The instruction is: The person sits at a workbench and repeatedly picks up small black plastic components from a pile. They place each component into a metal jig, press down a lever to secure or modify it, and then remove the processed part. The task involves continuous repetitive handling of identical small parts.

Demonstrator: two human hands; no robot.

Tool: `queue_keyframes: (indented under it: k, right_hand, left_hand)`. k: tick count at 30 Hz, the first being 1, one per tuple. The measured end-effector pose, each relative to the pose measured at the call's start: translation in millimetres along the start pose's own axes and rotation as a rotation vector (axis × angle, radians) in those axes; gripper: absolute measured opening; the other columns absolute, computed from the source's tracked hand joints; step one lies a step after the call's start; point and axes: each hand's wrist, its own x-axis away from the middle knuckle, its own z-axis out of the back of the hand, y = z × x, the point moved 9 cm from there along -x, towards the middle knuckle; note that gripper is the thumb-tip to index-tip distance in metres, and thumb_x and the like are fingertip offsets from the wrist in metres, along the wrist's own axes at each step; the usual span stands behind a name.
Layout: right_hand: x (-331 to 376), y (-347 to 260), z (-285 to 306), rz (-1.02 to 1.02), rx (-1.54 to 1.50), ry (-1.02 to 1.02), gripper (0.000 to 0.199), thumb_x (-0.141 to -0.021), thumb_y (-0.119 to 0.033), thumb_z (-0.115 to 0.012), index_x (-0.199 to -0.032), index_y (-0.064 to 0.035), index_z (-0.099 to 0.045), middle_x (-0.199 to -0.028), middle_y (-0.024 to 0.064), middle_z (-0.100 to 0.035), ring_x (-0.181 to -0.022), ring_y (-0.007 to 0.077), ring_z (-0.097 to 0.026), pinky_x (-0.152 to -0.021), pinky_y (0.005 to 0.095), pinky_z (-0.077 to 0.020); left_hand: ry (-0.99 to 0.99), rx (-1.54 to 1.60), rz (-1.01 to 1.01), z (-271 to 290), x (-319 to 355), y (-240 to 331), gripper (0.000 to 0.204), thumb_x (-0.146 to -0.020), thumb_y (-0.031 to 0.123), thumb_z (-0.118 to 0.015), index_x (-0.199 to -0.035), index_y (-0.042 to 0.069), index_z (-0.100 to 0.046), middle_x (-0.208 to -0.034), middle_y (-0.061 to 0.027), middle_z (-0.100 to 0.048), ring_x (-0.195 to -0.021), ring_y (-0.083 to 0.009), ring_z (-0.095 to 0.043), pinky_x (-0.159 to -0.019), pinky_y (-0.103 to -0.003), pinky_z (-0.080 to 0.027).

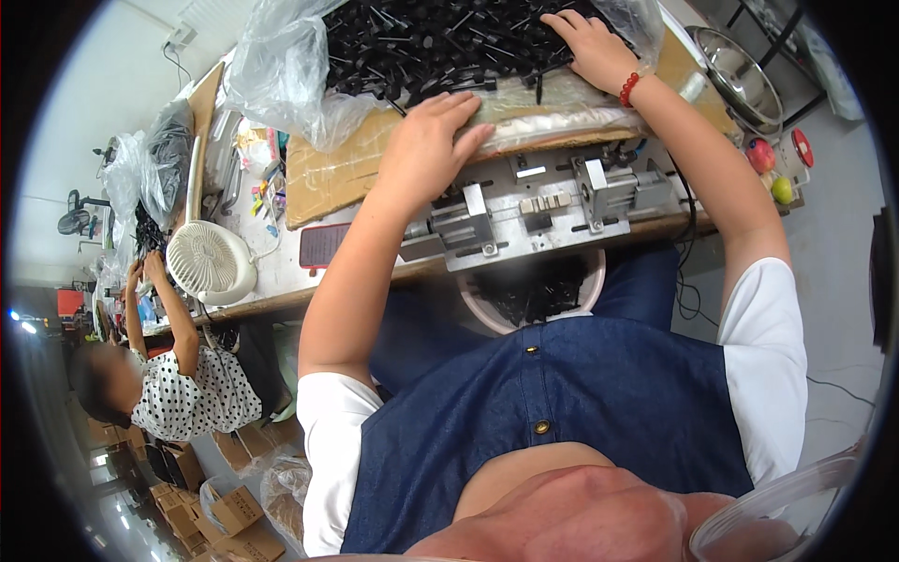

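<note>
Starting at the left, you have the clear plastic bag (276, 75) bunched beside the pile of black stemmed parts (421, 42), which lies beyond both your hands as seen from your body, its long axis running side to side while its single stems point every way. Your left hand (426, 145) rests palm down at the pile's near edge, above the cardboard (323, 178); its fingers are fairly straight and close together, the thumb spread away, and no part shows in its grasp. Between your hands one black piece (538, 89) hangs over the near edge, its long axis pointing towards you, and nearer still is the metal fixture (538, 211). At the right, your right hand (599, 56) is deeper over the pile, its parted fingers pointing left across it, so it is the nearer to the far parts; whether anything sits under its fingertips, you cannot tell.
</note>
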Motion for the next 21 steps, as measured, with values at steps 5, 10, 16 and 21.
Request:
queue_keyframes:
  k: [5,10,16,21]
  right_hand:
    - [-49.9,38.9,-36.1,-0.071,0.142,0.066,0.064,-0.087,-0.022,-0.074,-0.147,-0.0181,-0.051,-0.145,0.0146,-0.050,-0.132,0.0412,-0.044,-0.112,0.0536,-0.0394]
    - [-69.7,10.3,-17.4,-0.116,0.091,-0.056,0.072,-0.086,-0.001,-0.069,-0.149,-0.0291,-0.048,-0.142,0.0070,-0.056,-0.121,0.0374,-0.055,-0.105,0.0476,-0.0475]
    - [-41.6,-23.7,0.5,0.099,-0.528,-0.230,0.080,-0.082,-0.002,-0.068,-0.153,-0.0301,-0.043,-0.132,0.0155,-0.054,-0.119,0.0333,-0.057,-0.103,0.0424,-0.0500]
    - [-22.9,-66.0,19.7,0.197,-0.619,-0.104,0.071,-0.085,-0.008,-0.071,-0.150,-0.0232,-0.049,-0.132,0.0146,-0.054,-0.123,0.0296,-0.056,-0.108,0.0391,-0.0470]
  left_hand:
    - [-0.077,-0.085,0.167,-0.6,-30.1,-36.7,0.065,-0.099,0.055,-0.060,-0.141,0.005,-0.062,-0.147,-0.0240,-0.056,-0.137,-0.0405,-0.052,-0.114,-0.045,-0.042]
    - [-0.080,-0.085,0.205,10.8,-46.9,-69.6,0.057,-0.095,0.045,-0.067,-0.139,0.008,-0.064,-0.131,-0.0217,-0.067,-0.121,-0.0368,-0.064,-0.103,-0.044,-0.050]
    - [0.162,0.042,0.253,23.9,-31.8,-39.1,0.041,-0.087,0.028,-0.079,-0.121,0.008,-0.066,-0.104,-0.0133,-0.072,-0.098,-0.0333,-0.069,-0.087,-0.045,-0.055]
    - [0.205,-0.088,0.184,13.7,-33.7,-17.0,0.043,-0.086,0.025,-0.080,-0.123,0.008,-0.065,-0.100,-0.0140,-0.072,-0.093,-0.0324,-0.070,-0.084,-0.044,-0.055]
